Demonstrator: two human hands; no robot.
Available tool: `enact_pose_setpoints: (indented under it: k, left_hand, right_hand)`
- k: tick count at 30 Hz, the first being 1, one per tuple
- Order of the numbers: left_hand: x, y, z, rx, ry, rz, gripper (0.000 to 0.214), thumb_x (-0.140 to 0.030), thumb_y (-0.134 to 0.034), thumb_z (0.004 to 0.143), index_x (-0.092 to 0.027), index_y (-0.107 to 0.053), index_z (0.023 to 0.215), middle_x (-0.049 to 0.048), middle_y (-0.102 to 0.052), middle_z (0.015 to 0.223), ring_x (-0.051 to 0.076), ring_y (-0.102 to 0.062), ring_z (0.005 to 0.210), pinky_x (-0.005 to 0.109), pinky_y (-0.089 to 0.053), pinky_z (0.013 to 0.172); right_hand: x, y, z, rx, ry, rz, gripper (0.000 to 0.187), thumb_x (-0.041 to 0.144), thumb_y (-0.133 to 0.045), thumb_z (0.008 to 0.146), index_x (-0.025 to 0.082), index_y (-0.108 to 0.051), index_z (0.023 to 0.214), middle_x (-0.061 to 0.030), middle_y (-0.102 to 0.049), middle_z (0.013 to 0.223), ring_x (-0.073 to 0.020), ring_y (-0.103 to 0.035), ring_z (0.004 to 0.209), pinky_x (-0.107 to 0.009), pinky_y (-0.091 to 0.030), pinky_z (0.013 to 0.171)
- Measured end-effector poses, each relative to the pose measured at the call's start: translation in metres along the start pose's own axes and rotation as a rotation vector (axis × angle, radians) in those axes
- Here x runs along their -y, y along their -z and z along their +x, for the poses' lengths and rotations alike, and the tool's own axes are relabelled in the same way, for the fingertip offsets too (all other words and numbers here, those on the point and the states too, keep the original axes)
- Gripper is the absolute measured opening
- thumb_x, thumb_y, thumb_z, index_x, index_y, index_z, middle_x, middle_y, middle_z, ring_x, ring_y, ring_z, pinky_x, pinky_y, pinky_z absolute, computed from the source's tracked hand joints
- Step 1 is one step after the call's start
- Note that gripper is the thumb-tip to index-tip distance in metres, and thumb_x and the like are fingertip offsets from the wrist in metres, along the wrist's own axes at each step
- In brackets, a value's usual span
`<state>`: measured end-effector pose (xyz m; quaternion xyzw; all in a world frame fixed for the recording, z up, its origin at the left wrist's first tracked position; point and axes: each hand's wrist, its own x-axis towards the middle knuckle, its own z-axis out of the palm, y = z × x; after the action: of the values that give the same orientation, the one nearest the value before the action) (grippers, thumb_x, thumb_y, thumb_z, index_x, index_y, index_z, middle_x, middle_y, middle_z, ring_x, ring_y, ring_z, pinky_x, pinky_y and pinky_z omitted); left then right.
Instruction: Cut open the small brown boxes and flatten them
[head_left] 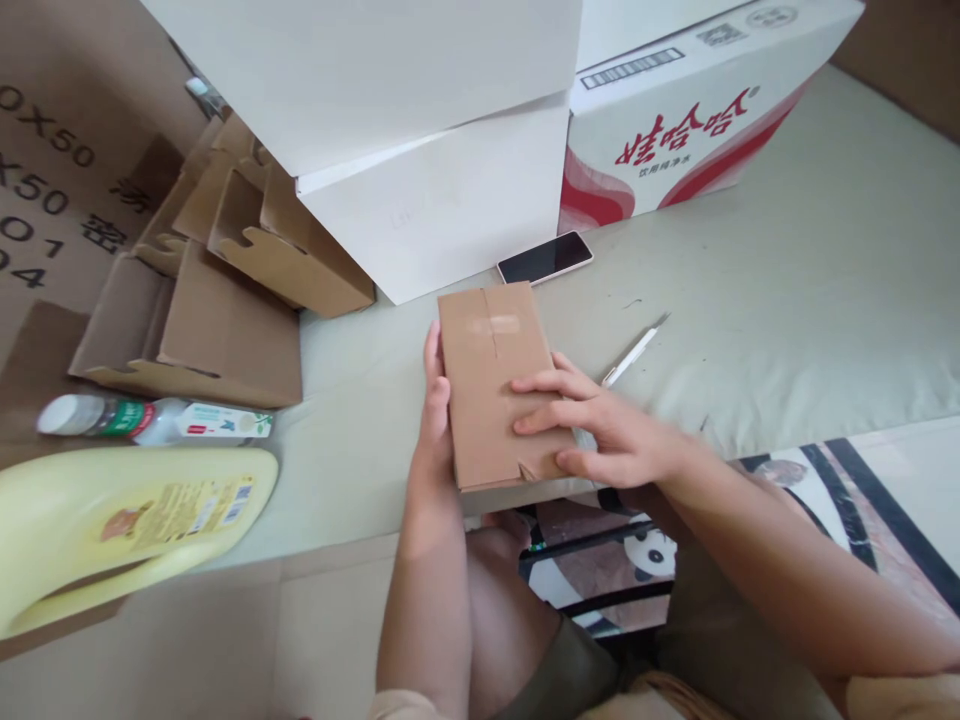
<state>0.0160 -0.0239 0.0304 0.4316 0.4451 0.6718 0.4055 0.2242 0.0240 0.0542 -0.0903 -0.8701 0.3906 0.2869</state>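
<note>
Between my hands is a small brown cardboard box (pixel 487 410), with a strip of clear tape on its top and a small torn notch at the near edge. My left hand (pixel 436 405) presses along the box's left side, its fingertips partly hidden behind it. Across the right part of the top lies my right hand (pixel 600 420), fingers spread, with the thumb side out of sight. A white utility knife (pixel 634 352) lies on the pale cushioned surface to the right of the box. Just beyond the box, a phone (pixel 546 259) rests with its dark screen up.
White cartons (pixel 442 190) stack up behind, beside a red-and-white printed carton (pixel 675 150). Folded brown boxes (pixel 232 330) stand at the left. A clear bottle (pixel 161 420) and a large yellow jug (pixel 135 530) lie at the left. A panda-patterned cloth (pixel 600 570) is below.
</note>
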Motion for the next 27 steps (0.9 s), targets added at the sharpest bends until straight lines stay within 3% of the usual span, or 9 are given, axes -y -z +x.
enact_pose_setpoints:
  k: [4, 9, 11, 14, 17, 20, 23, 27]
  left_hand:
    - [-0.013, 0.011, 0.007, -0.040, 0.031, 0.014, 0.056, -0.057, -0.058, 0.087, -0.036, -0.047, 0.138, 0.0065, -0.048, 0.147, 0.030, -0.053, 0.129, 0.047, -0.049, 0.103]
    - [-0.014, 0.018, 0.017, -0.151, 0.057, 0.085, 0.034, -0.036, -0.062, 0.082, -0.027, -0.055, 0.114, 0.0062, -0.056, 0.128, 0.025, -0.060, 0.112, 0.039, -0.053, 0.091]
    - [-0.010, 0.017, 0.018, -0.197, 0.025, 0.079, 0.029, -0.030, -0.060, 0.078, -0.027, -0.053, 0.106, 0.0044, -0.057, 0.116, 0.023, -0.061, 0.103, 0.037, -0.053, 0.085]
    - [0.001, 0.016, 0.018, -0.284, -0.069, 0.071, 0.035, -0.027, -0.056, 0.075, -0.028, -0.047, 0.109, 0.0029, -0.054, 0.109, 0.020, -0.059, 0.096, 0.035, -0.051, 0.080]
    - [0.010, 0.020, 0.019, -0.331, -0.136, 0.181, 0.039, -0.029, -0.055, 0.074, -0.027, -0.048, 0.112, 0.0048, -0.054, 0.115, 0.021, -0.057, 0.100, 0.035, -0.048, 0.083]
    - [0.013, 0.023, 0.019, -0.350, -0.172, 0.317, 0.034, -0.034, -0.052, 0.075, -0.025, -0.055, 0.109, 0.0065, -0.055, 0.118, 0.024, -0.054, 0.107, 0.036, -0.045, 0.088]
    - [0.014, 0.022, 0.019, -0.376, -0.173, 0.277, 0.034, -0.035, -0.052, 0.076, -0.024, -0.057, 0.108, 0.0060, -0.056, 0.113, 0.023, -0.055, 0.099, 0.034, -0.044, 0.083]
    - [0.014, 0.017, 0.018, -0.394, -0.153, 0.218, 0.034, -0.034, -0.053, 0.074, -0.024, -0.056, 0.106, 0.0050, -0.056, 0.108, 0.019, -0.054, 0.088, 0.031, -0.042, 0.073]
  right_hand:
    - [0.002, -0.013, 0.007, 0.014, 0.081, 0.019, 0.050, 0.054, -0.070, 0.082, 0.020, -0.064, 0.118, -0.0146, -0.055, 0.139, -0.0280, -0.050, 0.135, -0.055, 0.001, 0.125]
    - [-0.001, -0.014, 0.006, 0.025, 0.077, 0.054, 0.047, 0.049, -0.073, 0.082, 0.022, -0.065, 0.120, -0.0130, -0.053, 0.143, -0.0265, -0.045, 0.140, -0.053, -0.003, 0.126]
    - [-0.002, -0.009, -0.002, 0.026, 0.056, 0.103, 0.042, 0.044, -0.071, 0.085, 0.022, -0.065, 0.121, -0.0132, -0.049, 0.148, -0.0265, -0.042, 0.143, -0.051, -0.012, 0.126]
    - [-0.006, 0.002, -0.017, -0.066, -0.040, 0.162, 0.034, 0.039, -0.063, 0.092, 0.023, -0.066, 0.122, -0.0127, -0.044, 0.153, -0.0265, -0.044, 0.142, -0.044, -0.034, 0.117]
    - [-0.015, 0.011, -0.029, -0.294, -0.277, 0.057, 0.033, 0.041, -0.048, 0.097, 0.023, -0.069, 0.115, -0.0120, -0.064, 0.128, -0.0261, -0.062, 0.116, -0.041, -0.050, 0.096]
    - [-0.026, 0.014, -0.033, -0.475, -0.739, -0.307, 0.033, 0.041, -0.047, 0.093, 0.020, -0.069, 0.108, -0.0060, -0.067, 0.081, -0.0220, -0.063, 0.075, -0.035, -0.048, 0.068]
    - [-0.035, 0.012, -0.032, -0.309, -1.042, -0.588, 0.038, 0.043, -0.052, 0.089, 0.020, -0.065, 0.115, -0.0070, -0.067, 0.078, -0.0235, -0.060, 0.070, -0.032, -0.038, 0.058]
    - [-0.039, 0.007, -0.028, -0.061, -1.121, -0.705, 0.033, 0.047, -0.048, 0.091, 0.021, -0.068, 0.086, -0.0119, -0.070, 0.084, -0.0245, -0.061, 0.071, -0.031, -0.031, 0.054]
